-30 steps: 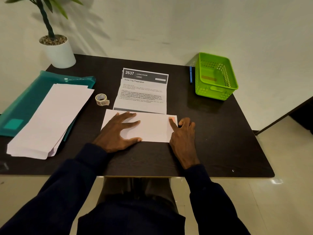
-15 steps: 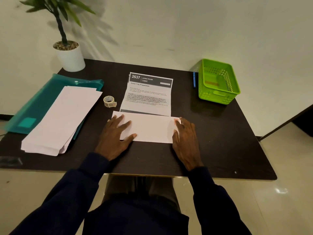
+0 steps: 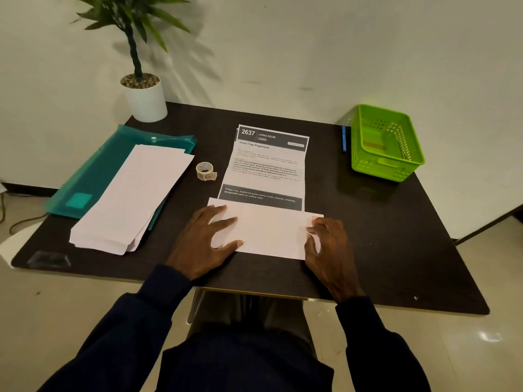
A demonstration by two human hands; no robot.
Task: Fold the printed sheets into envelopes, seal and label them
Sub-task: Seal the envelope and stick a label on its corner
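Note:
A white envelope (image 3: 268, 230) lies flat near the table's front edge, with a small orange sticker (image 3: 316, 218) at its top right corner. My left hand (image 3: 206, 239) presses on its left part, fingers spread. My right hand (image 3: 329, 244) rests on its right end, fingertips just below the sticker. Behind the envelope lies a printed sheet (image 3: 268, 165) headed "2637 LIVING ROOM", creased across; its near edge touches the envelope. A small roll of stickers (image 3: 205, 171) stands left of the sheet. A stack of white envelopes (image 3: 133, 199) lies at the left.
The stack sits on a teal plastic folder (image 3: 96, 171). A green plastic basket (image 3: 385, 142) stands at the back right with a blue pen (image 3: 343, 138) beside it. A potted plant (image 3: 144, 100) stands at the back left. The dark table (image 3: 396, 236) ends just before my lap.
My head has tilted up, so more of the wall shows. My right hand first covered the sticker and now sits lower, uncovering it. More of the printed sheet's dark bottom band shows.

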